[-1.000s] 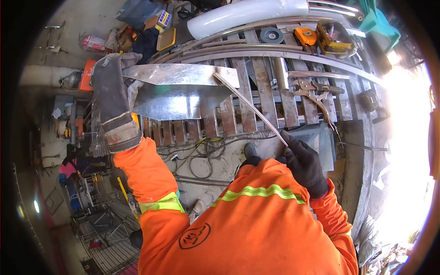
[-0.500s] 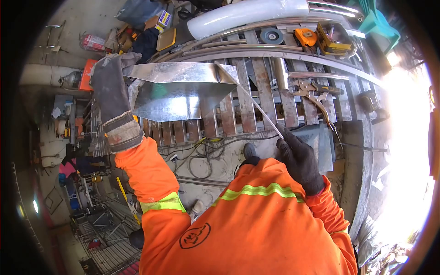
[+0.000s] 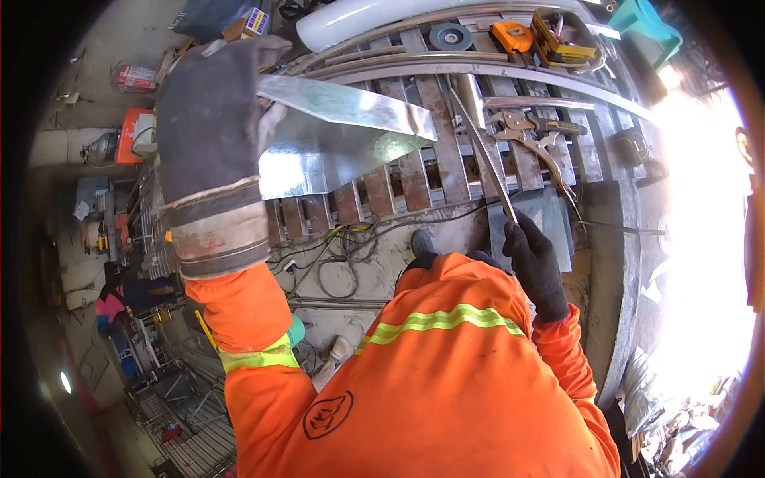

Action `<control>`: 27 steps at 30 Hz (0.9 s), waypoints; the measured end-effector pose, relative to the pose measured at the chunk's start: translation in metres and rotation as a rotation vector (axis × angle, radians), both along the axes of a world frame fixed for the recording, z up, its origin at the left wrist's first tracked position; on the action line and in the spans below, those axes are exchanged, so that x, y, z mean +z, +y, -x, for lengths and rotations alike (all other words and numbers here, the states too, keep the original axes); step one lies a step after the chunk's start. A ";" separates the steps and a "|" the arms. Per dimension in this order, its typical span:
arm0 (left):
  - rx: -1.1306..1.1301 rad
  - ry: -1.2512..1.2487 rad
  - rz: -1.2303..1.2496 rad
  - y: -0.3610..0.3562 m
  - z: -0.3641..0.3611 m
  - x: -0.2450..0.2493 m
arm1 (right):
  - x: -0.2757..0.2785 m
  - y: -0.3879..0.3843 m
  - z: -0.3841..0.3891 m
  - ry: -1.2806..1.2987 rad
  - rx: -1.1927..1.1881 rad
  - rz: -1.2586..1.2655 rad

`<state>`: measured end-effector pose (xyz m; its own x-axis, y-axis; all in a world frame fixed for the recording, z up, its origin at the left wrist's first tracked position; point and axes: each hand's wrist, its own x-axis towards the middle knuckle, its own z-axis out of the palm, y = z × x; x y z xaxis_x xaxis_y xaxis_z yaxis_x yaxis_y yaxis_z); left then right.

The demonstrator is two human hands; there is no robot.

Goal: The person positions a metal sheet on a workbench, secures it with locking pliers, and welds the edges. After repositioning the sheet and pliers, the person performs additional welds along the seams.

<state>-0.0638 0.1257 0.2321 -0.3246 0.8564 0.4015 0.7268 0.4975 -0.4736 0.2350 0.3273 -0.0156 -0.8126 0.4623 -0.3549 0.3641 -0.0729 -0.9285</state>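
Bent shiny sheet metal [image 3: 335, 151] in closed grip of leather-gloved left hand [image 3: 209, 111], right hand [image 3: 535, 263] clasping thin rod [image 3: 486, 159]

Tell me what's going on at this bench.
A person in an orange hi-vis jacket stands at a slatted metal workbench. Their left hand, in a grey leather glove, holds a bent shiny sheet-metal piece above the slats. Their right hand, black-gloved, grips a thin metal rod by its near end. Silver locking pliers and an orange tape measure lie on the bench.

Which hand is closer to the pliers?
Right. The right hand is just this side of the pliers, holding a rod; the left hand is far across, gripping the sheet.
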 end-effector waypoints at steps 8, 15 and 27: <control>-0.248 0.071 0.039 0.108 -0.053 -0.056 | 0.002 -0.008 -0.023 -0.151 -0.019 -0.076; -0.489 -0.580 -0.117 0.113 0.031 -0.071 | -0.008 -0.030 -0.035 -0.085 -0.060 -0.081; 0.147 -0.387 0.037 0.103 -0.028 -0.050 | -0.008 -0.041 -0.039 0.077 -0.031 -0.087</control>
